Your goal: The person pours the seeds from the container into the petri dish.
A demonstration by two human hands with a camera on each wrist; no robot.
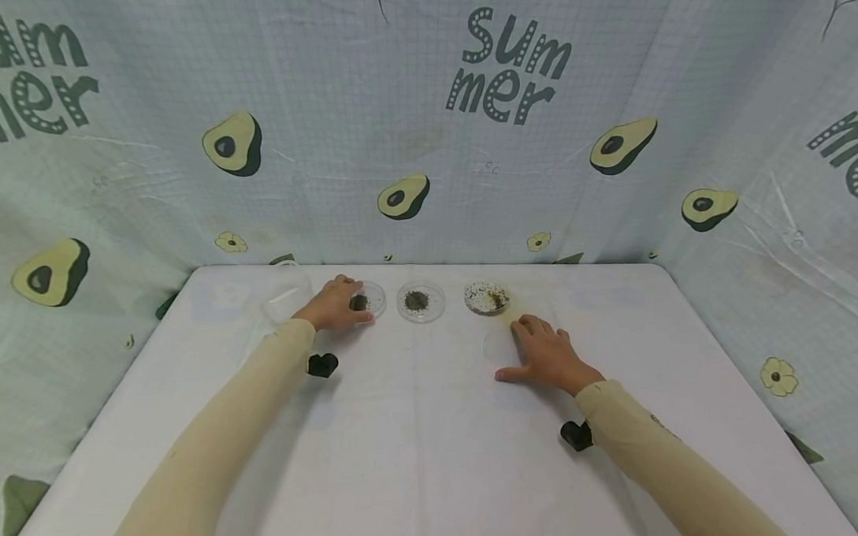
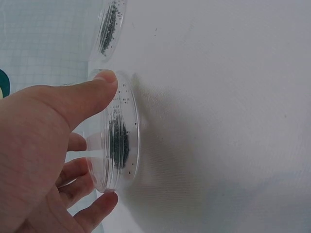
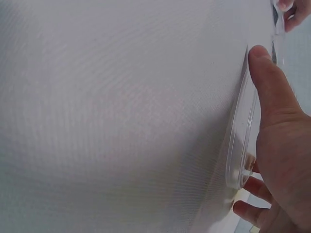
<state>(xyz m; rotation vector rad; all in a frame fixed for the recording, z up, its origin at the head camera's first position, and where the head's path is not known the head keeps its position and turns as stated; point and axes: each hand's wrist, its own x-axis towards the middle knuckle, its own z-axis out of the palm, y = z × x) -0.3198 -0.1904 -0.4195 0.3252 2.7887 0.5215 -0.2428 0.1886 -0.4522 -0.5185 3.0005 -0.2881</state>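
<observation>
At the back left of the table, my left hand (image 1: 335,306) grips a clear round petri dish (image 2: 131,155) by its rim, thumb on one side and fingers on the other. Dark grains (image 2: 119,143) lie in a patch inside it. My right hand (image 1: 548,357) spans a clear, shallow petri dish lid (image 3: 238,141) on the cloth, with the thumb and fingertips at its edges; nothing shows inside it. Between the hands, farther back, stand a second petri dish (image 1: 421,302) with dark grains and a third dish (image 1: 487,298) with scattered dark and brownish bits.
A transparent plastic item (image 1: 288,296) lies left of my left hand; its kind is hard to make out. White cloth covers the table (image 1: 408,456). A curtain (image 1: 320,138) printed with avocados hangs along the back and sides. A faint yellowish stain (image 1: 516,302) marks the cloth near the third dish.
</observation>
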